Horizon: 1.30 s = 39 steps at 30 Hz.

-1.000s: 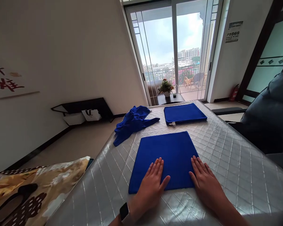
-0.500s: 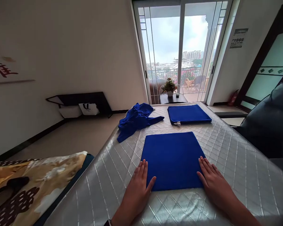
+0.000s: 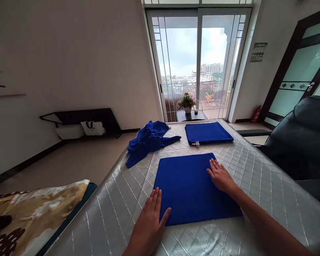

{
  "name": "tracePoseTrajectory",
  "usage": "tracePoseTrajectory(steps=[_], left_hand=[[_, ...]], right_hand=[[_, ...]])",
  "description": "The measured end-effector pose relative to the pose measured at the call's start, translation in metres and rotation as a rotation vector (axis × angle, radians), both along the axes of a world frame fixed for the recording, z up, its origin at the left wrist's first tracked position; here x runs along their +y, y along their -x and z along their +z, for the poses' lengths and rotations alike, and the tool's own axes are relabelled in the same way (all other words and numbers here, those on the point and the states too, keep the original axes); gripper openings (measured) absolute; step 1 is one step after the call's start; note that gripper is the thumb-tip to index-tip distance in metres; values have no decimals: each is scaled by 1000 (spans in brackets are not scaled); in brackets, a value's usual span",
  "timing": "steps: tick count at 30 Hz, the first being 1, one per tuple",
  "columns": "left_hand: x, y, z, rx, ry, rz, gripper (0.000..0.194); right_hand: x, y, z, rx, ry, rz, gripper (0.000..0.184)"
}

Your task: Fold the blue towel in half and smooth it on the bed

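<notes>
A blue cloth, folded into a flat rectangle, lies in front of me on the silvery quilted mattress. My left hand rests flat on its near left edge, fingers stretched out and thumb spread. Near its far right corner, my right hand lies with fingers extended and the forearm crossing the right edge. Behind it is a folded blue cloth stack with a white tag at its front. To the left of that stack sits a crumpled blue cloth.
A patterned blanket lies at lower left, beyond the mattress edge. On the right stands a dark leather seat. A potted plant is on a small table by the sliding glass door. A white bag is by the left wall.
My right hand has slid away from me along the cloth's right side, up to the far corner. My left hand stays at the near left edge. The camera view has shifted slightly.
</notes>
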State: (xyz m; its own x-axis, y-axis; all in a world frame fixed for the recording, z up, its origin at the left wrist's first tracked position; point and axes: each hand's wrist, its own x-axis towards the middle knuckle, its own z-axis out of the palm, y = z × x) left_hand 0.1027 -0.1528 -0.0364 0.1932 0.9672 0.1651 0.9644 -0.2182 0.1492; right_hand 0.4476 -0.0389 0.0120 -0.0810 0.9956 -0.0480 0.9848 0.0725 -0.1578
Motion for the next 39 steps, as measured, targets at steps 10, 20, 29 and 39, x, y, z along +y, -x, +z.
tracePoseTrajectory(steps=[10,20,29,39], left_hand=[[4,8,10,-1,128,34,76],[76,-128,65,4,165,-310,76],[127,-199,36,-5,42,-373,72],[133,-67,24,57,61,-111,73]], right_hand=[[3,-4,-16,107,4,-13,69],[2,-10,-11,146,-23,-18,68],[2,-12,-13,133,-48,18,66],[2,-11,-14,133,-11,-12,68]])
